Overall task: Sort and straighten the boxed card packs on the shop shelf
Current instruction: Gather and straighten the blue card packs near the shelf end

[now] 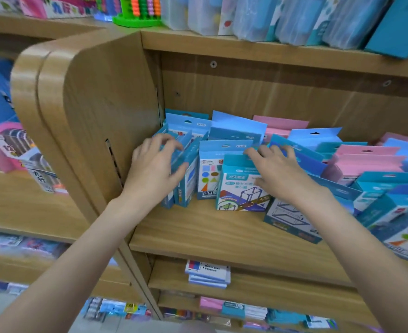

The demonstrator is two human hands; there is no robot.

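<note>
Both of my hands are in among the boxed card packs on the wooden shelf (pixel 198 231). My left hand (pixel 153 168), at about nine o'clock of the cluster, wraps loosely around the tops of two narrow blue packs (pixel 182 179) standing edge-on against the shelf's side panel (pixel 106 111), fingers over their hang tabs and thumb against the nearer side. My right hand (pixel 278 170), near the centre, lies with fingers spread across the top flap of the teal pack with a wire-frame box picture (pixel 240 195), thumb on its front; I cannot tell whether it truly grips.

Between my hands stands one pack showing coloured shapes (pixel 207 179), upright and facing me. At four o'clock one larger pack (pixel 292 219) lies tilted under my right forearm. Behind, from twelve to three o'clock, blue and pink packs lean in loose rows; I count at least three pink ones (pixel 366 159), and the blue ones overlap too much to count. At six o'clock, one shelf down, sits a single small stack of flat packs (pixel 207 273).
</note>
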